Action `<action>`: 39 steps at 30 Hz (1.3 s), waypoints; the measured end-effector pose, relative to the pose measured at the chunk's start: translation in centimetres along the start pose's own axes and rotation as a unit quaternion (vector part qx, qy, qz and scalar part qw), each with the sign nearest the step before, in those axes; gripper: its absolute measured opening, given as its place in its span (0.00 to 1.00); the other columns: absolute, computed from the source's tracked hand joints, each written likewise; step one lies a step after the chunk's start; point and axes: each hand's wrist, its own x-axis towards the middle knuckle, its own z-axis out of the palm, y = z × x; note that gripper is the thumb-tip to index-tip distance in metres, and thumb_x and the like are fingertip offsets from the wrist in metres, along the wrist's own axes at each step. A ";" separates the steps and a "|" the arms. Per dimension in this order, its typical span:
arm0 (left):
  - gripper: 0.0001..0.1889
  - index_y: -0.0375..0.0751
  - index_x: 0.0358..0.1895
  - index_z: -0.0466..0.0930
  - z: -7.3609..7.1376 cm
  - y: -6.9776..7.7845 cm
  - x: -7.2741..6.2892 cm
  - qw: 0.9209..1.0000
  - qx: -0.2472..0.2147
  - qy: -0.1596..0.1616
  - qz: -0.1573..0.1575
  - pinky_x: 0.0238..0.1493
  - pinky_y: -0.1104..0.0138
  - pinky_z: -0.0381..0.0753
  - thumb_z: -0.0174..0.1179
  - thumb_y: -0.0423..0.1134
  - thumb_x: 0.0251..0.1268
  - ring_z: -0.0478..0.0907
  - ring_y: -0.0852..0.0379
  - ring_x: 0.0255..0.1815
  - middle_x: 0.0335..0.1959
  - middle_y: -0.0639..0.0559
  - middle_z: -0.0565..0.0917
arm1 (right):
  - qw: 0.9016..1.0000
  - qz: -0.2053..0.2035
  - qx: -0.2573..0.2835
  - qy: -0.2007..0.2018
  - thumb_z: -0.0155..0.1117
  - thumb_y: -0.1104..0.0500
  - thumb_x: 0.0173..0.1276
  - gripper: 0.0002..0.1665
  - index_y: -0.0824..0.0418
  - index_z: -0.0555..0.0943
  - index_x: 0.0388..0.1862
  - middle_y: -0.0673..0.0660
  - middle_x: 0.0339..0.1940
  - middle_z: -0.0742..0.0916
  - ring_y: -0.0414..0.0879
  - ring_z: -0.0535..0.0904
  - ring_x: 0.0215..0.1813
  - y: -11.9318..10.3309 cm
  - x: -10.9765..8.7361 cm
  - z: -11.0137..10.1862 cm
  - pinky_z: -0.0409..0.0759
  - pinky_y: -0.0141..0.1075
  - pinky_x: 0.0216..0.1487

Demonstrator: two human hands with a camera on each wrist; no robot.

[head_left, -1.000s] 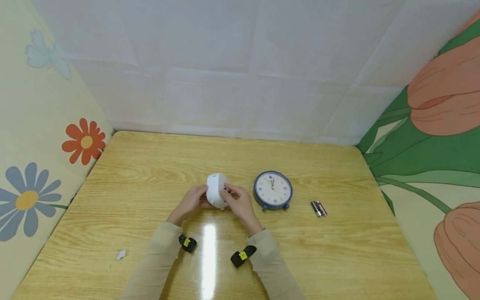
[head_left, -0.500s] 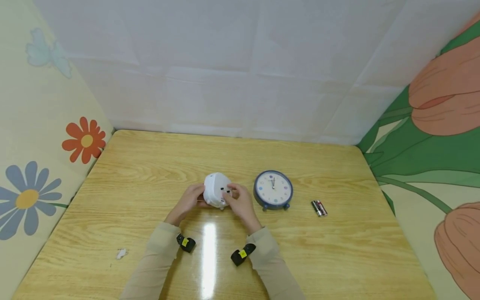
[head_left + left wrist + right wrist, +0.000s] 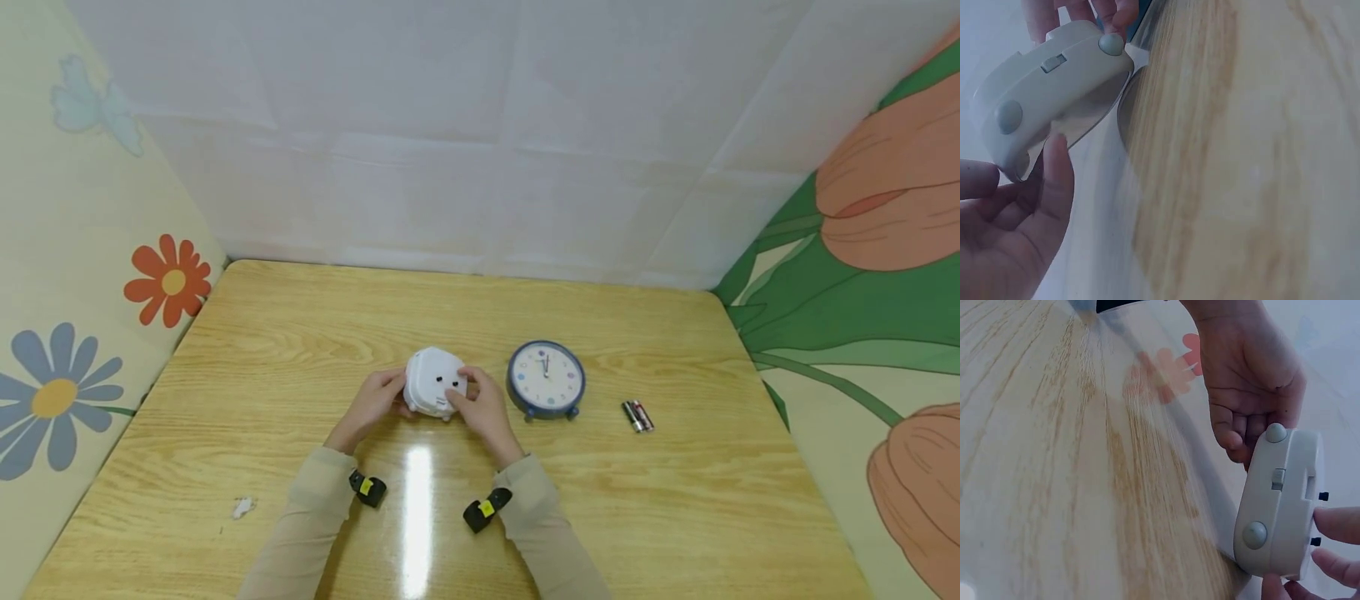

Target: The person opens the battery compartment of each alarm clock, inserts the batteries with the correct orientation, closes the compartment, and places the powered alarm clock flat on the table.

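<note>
A small white alarm clock is held just over the table, its back with two black knobs turned up toward the head camera. My left hand grips its left side with thumb and fingers. Around its right edge my right hand holds on, the thumb on the back beside the knobs. In the right wrist view, the clock's underside shows two rounded feet and a small slide switch. A glossy front face is partly visible in the left wrist view.
A blue-rimmed round clock lies face up to the right of my hands. Beyond it are batteries, side by side. A pale mark is on the wooden table at front left. A white cloth hangs behind.
The white alarm clock has turned between my hands, bringing its back and both black knobs into fuller view. My left hand has shifted slightly left; the blue clock and batteries are unmoved.
</note>
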 end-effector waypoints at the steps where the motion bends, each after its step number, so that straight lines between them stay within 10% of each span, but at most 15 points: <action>1: 0.19 0.19 0.51 0.71 0.0 0.0 0.0 1.000 0.016 0.009 -0.004 0.28 0.63 0.81 0.39 0.35 0.73 0.76 0.57 0.23 0.28 0.43 0.79 | 1.000 -0.005 -0.003 0.001 0.65 0.65 0.57 0.21 0.68 0.75 0.50 0.65 0.50 0.78 0.53 0.79 0.43 0.0 0.0 0.0 0.79 0.35 0.37; 14: 0.13 0.27 0.38 0.81 0.4 -0.2 0.4 0.984 0.157 0.089 -0.003 0.19 0.72 0.71 0.46 0.31 0.67 0.71 0.59 0.18 0.17 0.48 0.76 | 0.997 -0.023 -0.070 0.026 0.67 0.66 0.54 0.20 0.65 0.77 0.48 0.61 0.45 0.80 0.47 0.75 0.36 0.2 0.1 -0.6 0.74 0.33 0.34; 39: 0.17 0.28 0.43 0.80 1.4 -0.4 1.2 0.980 0.172 0.088 -0.056 0.22 0.67 0.78 0.48 0.40 0.68 0.75 0.58 0.19 0.20 0.46 0.79 | 0.991 -0.032 -0.130 0.030 0.64 0.66 0.56 0.20 0.64 0.78 0.49 0.58 0.34 0.76 0.45 0.70 0.32 0.2 0.7 -1.0 0.68 0.32 0.32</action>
